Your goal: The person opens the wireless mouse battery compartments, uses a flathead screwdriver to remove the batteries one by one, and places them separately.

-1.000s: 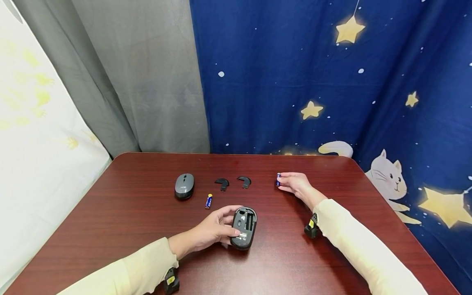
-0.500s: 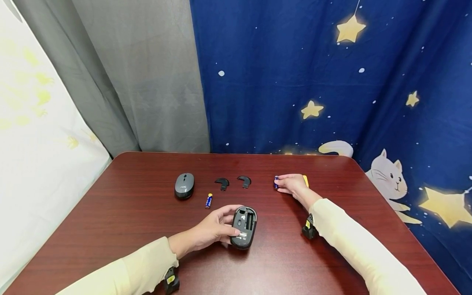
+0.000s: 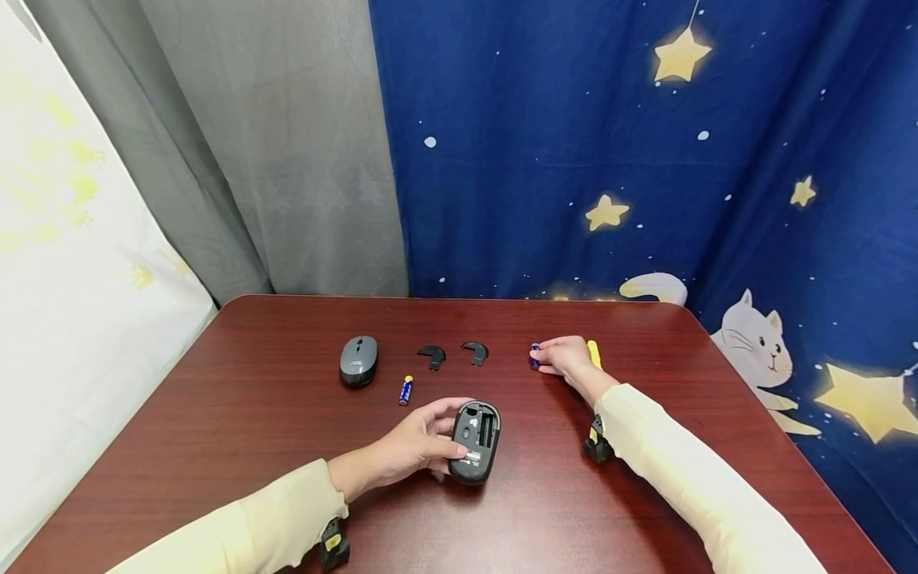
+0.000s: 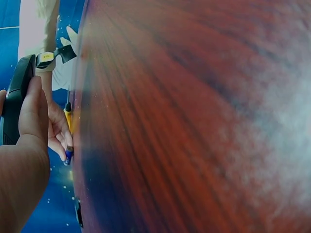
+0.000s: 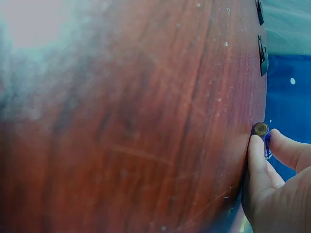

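My left hand (image 3: 419, 446) grips a black computer mouse (image 3: 476, 443), its underside turned up and its battery slot uncovered. At the right, my right hand (image 3: 570, 357) pinches a blue battery (image 3: 534, 356) between thumb and fingers, low over the table; the right wrist view shows the end of this battery (image 5: 261, 128). Another blue battery (image 3: 406, 391) with a yellow end lies just beyond my left hand. Two black battery covers (image 3: 433, 356) lie farther back, side by side. A second mouse (image 3: 358, 361), grey and right side up, sits to their left.
Beside my right hand lies a screwdriver with a yellow handle (image 3: 594, 354), partly hidden by the hand. The reddish-brown table (image 3: 237, 399) ends at a blue star-patterned curtain (image 3: 531, 159) and a grey one (image 3: 287, 159).
My right hand has shifted slightly left with the battery in its fingers, uncovering the yellow handle behind it. The left hand and its mouse have stayed in place.
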{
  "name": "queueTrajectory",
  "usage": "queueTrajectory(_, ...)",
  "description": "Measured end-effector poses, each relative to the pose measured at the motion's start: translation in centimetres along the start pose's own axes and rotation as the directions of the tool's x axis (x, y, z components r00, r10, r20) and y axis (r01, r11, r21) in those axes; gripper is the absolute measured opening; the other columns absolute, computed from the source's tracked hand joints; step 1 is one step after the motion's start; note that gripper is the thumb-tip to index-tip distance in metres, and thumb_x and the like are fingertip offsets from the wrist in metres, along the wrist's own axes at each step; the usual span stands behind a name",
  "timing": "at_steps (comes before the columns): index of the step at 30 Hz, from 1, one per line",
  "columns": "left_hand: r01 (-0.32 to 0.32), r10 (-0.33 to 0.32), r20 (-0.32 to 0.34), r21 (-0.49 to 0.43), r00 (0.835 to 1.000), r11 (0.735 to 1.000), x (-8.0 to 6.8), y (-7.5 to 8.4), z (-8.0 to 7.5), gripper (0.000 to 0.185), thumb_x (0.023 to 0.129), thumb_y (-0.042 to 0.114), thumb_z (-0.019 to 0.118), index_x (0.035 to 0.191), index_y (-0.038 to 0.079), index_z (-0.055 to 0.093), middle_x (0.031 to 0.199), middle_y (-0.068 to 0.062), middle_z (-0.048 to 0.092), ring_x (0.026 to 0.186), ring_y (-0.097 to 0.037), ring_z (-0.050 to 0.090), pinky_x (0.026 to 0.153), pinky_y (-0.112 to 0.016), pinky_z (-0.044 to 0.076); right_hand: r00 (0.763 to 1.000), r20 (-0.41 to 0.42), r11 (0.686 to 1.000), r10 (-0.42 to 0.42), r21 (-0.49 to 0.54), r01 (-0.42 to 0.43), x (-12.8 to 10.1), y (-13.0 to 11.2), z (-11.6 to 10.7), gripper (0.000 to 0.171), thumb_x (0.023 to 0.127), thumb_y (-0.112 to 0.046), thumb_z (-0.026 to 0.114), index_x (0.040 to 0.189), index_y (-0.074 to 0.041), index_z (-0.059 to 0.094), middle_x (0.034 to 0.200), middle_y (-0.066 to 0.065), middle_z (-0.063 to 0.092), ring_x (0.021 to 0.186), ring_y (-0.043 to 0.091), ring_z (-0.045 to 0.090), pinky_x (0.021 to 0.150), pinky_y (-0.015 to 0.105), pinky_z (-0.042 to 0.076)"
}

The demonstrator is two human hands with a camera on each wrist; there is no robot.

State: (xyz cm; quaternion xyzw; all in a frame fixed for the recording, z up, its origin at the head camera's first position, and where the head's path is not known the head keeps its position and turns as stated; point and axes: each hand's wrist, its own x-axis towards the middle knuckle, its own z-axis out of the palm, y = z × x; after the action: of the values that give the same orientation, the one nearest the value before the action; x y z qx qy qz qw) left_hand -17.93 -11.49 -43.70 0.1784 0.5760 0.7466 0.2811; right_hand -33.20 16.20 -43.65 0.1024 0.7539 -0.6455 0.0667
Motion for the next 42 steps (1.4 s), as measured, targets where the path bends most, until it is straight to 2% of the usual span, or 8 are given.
queueTrajectory(12,-0.009,0.009,0.005,0.027,1.000,1.000,0.1,0.1,-0.2,0.070,0.086,-0.008,0.065,0.147,0.008,0.035,0.129,-0.021,0.056,0.098,-0.029,0.066,0.072,-0.039,0.057,1.000,-0.013,0.998,-0.017,-0.066,0.016,0.1,-0.1,0.2,0.026,0.083,0.003,0.073,0.105,0.014,0.066,0.087,0.011,0.069,0.071,0.010,0.067,0.065,0.026,0.057)
queueTrajectory(20,-0.021,0.021,-0.003,0.043,1.000,0.999,0.3,0.4,-0.1,0.068,0.085,-0.009,0.065,0.145,0.008,0.037,0.128,-0.022,0.056,0.100,-0.031,0.065,0.076,-0.044,0.056,0.998,0.053,0.999,-0.017,-0.042,0.019,0.3,-0.2,-0.3,0.018,0.079,0.005,0.075,0.093,0.013,0.068,0.084,0.016,0.071,0.070,0.013,0.068,0.064,0.028,0.057)
queueTrajectory(26,-0.050,0.053,-0.021,0.100,0.998,0.994,0.7,1.0,-0.2,0.066,0.084,-0.012,0.062,0.142,0.010,0.038,0.125,-0.021,0.058,0.095,-0.028,0.066,0.070,-0.037,0.057,0.999,0.035,0.999,0.033,-0.043,-0.032,0.5,-0.3,-0.1,0.026,0.084,0.005,0.071,0.107,0.014,0.065,0.088,0.013,0.071,0.073,0.011,0.067,0.068,0.028,0.057)
queueTrajectory(31,-0.121,0.131,-0.037,0.202,0.991,0.972,1.0,1.4,-0.3,0.063,0.083,-0.013,0.063,0.137,0.011,0.042,0.124,-0.017,0.057,0.095,-0.025,0.064,0.062,-0.034,0.054,0.998,0.034,0.998,0.050,-0.033,-0.049,0.5,-0.3,-0.1,0.028,0.084,0.006,0.070,0.109,0.015,0.062,0.082,0.010,0.070,0.070,0.011,0.066,0.066,0.027,0.057)
queueTrajectory(34,-0.181,0.201,-0.034,0.305,0.979,0.935,1.3,1.5,-0.3,0.061,0.082,-0.013,0.065,0.134,0.011,0.045,0.124,-0.015,0.056,0.103,-0.026,0.062,0.068,-0.035,0.055,0.998,0.036,0.999,0.046,-0.028,-0.045,0.4,-0.4,-0.2,0.028,0.084,0.007,0.070,0.110,0.015,0.062,0.082,0.011,0.069,0.070,0.012,0.066,0.064,0.027,0.057)
queueTrajectory(37,-0.258,0.285,0.007,0.442,0.959,0.859,1.6,1.6,-0.4,0.059,0.082,-0.014,0.067,0.132,0.011,0.048,0.124,-0.013,0.056,0.110,-0.026,0.060,0.078,-0.036,0.055,0.998,0.034,0.999,0.046,-0.031,-0.045,0.4,-0.4,-0.2,0.028,0.084,0.007,0.069,0.110,0.015,0.062,0.084,0.011,0.069,0.070,0.012,0.066,0.064,0.026,0.056)
queueTrajectory(39,-0.306,0.332,0.052,0.541,0.942,0.783,1.7,1.7,-0.4,0.059,0.082,-0.014,0.067,0.131,0.013,0.050,0.125,-0.010,0.057,0.111,-0.024,0.059,0.081,-0.035,0.055,0.998,0.033,0.998,0.048,-0.033,-0.046,0.5,-0.4,-0.2,0.028,0.084,0.007,0.069,0.110,0.015,0.062,0.084,0.011,0.069,0.069,0.011,0.066,0.064,0.026,0.056)
queueTrajectory(42,-0.388,0.395,0.152,0.670,0.906,0.633,1.9,1.7,-0.5,0.059,0.082,-0.014,0.066,0.132,0.012,0.052,0.127,-0.005,0.056,0.110,-0.020,0.059,0.081,-0.032,0.055,0.998,0.036,0.998,0.050,-0.038,-0.049,0.6,-0.3,-0.3,0.029,0.085,0.007,0.069,0.111,0.015,0.062,0.085,0.011,0.070,0.069,0.011,0.066,0.064,0.026,0.056)
